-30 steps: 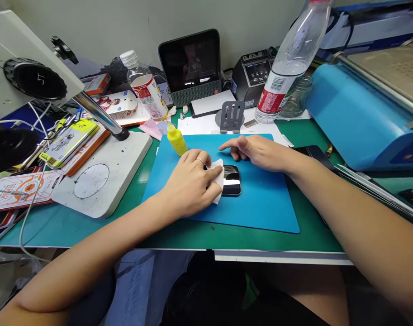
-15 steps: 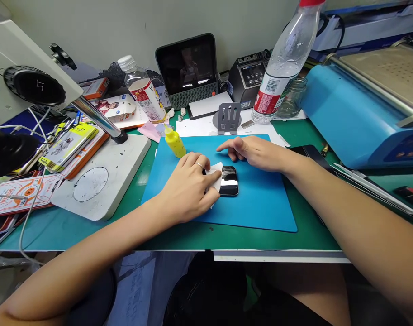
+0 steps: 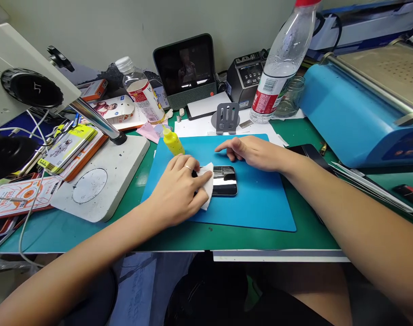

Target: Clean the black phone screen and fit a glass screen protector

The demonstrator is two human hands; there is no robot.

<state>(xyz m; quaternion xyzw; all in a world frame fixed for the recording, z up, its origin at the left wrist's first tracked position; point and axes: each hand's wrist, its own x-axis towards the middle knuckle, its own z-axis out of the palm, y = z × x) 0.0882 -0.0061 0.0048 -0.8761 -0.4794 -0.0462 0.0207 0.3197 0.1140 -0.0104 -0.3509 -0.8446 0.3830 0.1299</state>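
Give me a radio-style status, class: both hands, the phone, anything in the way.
Left hand holding tissue over phone's left part. Right hand nearby, nothing visible in it. Phone flat on blue mat. Yellow bottle close beyond left hand.

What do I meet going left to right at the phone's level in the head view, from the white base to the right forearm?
White base → left hand → tissue → phone → right forearm.

Bright, even light, with white glare on the phone [image 3: 225, 188] and shadow below the front edge of the worktop [image 3: 179, 238].
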